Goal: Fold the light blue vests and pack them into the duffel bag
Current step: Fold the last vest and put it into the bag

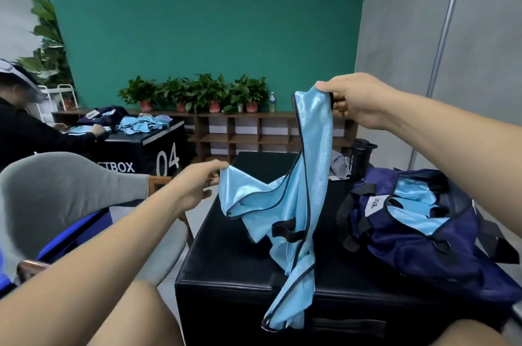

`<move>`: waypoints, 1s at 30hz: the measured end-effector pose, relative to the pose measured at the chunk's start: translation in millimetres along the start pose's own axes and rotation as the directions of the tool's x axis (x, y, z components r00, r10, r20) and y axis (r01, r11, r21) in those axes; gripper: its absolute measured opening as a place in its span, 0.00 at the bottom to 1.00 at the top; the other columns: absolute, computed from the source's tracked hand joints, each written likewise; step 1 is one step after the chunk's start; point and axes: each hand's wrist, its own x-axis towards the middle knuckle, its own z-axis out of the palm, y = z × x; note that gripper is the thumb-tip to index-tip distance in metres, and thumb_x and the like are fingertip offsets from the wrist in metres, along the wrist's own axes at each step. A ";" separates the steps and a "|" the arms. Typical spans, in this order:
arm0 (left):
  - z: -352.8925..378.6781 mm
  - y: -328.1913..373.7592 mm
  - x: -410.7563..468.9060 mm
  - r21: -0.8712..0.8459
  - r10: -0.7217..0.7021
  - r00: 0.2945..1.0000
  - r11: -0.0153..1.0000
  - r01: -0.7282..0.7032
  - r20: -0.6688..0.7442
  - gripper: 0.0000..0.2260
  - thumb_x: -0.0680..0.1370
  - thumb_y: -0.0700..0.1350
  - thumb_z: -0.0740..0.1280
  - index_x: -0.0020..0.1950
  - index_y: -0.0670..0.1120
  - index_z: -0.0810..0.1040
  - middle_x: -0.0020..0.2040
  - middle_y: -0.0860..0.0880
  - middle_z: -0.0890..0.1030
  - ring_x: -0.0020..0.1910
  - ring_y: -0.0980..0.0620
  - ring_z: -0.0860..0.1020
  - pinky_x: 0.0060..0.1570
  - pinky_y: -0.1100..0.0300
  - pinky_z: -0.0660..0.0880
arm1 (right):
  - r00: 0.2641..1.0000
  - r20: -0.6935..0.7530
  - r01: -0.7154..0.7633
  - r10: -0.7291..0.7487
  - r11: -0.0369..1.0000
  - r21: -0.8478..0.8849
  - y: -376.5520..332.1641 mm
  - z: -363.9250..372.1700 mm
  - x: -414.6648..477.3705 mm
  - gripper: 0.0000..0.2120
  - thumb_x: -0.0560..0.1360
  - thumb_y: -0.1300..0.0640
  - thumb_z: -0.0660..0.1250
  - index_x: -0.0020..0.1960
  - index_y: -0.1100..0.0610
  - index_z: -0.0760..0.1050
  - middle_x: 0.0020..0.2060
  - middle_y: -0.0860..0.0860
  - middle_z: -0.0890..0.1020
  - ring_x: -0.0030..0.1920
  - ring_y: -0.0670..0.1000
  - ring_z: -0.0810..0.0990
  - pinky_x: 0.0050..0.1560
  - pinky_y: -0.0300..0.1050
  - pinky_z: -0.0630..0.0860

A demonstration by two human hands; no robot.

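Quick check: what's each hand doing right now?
Left hand: pinching a corner of the shiny light blue vest.
Right hand: gripping the same vest's top edge.

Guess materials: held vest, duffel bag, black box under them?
Vest: thin glossy synthetic, likely polyester; sheen, limp drape. Duffel bag: matte navy woven fabric, maybe nylon; black webbing straps. Black box: smooth vinyl or faux leather, judging by soft glare.
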 end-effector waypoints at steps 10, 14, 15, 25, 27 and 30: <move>-46.1 153.7 -11.7 -0.163 0.281 0.955 0.942 -0.294 -0.098 0.08 0.77 0.53 0.77 0.48 0.51 0.83 0.41 0.51 0.78 0.39 0.52 0.74 0.41 0.57 0.68 | 0.987 -0.139 0.094 -0.083 0.993 0.076 -49.6 -39.6 -5.3 0.08 0.79 0.50 0.75 0.46 0.51 0.78 0.43 0.52 0.82 0.41 0.52 0.75 0.42 0.42 0.73; -73.0 191.9 -23.2 -0.245 0.298 0.937 0.909 -0.337 -0.180 0.10 0.74 0.53 0.80 0.45 0.49 0.84 0.39 0.50 0.78 0.39 0.49 0.75 0.48 0.50 0.74 | 0.969 -0.221 0.148 -0.106 0.972 0.184 -68.1 -57.6 -8.9 0.11 0.77 0.49 0.77 0.53 0.53 0.78 0.49 0.54 0.81 0.48 0.56 0.75 0.50 0.47 0.72; -79.8 198.6 -26.4 -0.257 0.293 0.936 0.906 -0.336 -0.193 0.11 0.72 0.53 0.81 0.45 0.49 0.85 0.39 0.52 0.78 0.39 0.50 0.75 0.49 0.51 0.74 | 0.968 -0.227 0.161 -0.111 0.963 0.215 -72.4 -62.1 -10.6 0.12 0.76 0.49 0.77 0.53 0.53 0.79 0.49 0.54 0.81 0.46 0.55 0.76 0.51 0.48 0.71; -61.0 210.1 -57.9 -0.037 0.493 0.860 0.864 -0.502 -0.132 0.07 0.82 0.47 0.73 0.59 0.50 0.83 0.40 0.56 0.80 0.35 0.58 0.71 0.36 0.61 0.61 | 0.988 -0.095 0.129 -0.119 0.985 0.115 -89.9 -65.4 -26.9 0.08 0.78 0.50 0.76 0.46 0.51 0.79 0.47 0.53 0.83 0.51 0.54 0.79 0.58 0.49 0.73; -37.6 191.4 -60.4 0.029 0.511 0.857 0.860 -0.510 -0.064 0.08 0.81 0.46 0.74 0.59 0.47 0.85 0.44 0.53 0.82 0.37 0.57 0.73 0.36 0.61 0.63 | 0.993 -0.054 0.110 -0.106 0.991 0.074 -88.7 -56.5 -29.9 0.08 0.79 0.51 0.75 0.45 0.51 0.78 0.44 0.51 0.83 0.49 0.54 0.80 0.57 0.49 0.73; 6.0 166.4 -70.2 0.199 0.509 0.860 0.840 -0.505 0.033 0.06 0.79 0.48 0.77 0.56 0.51 0.87 0.49 0.53 0.87 0.45 0.54 0.80 0.42 0.58 0.70 | 0.995 0.005 0.103 -0.103 0.994 0.031 -85.5 -42.8 -32.5 0.08 0.79 0.52 0.74 0.45 0.51 0.78 0.44 0.51 0.83 0.48 0.53 0.80 0.55 0.48 0.73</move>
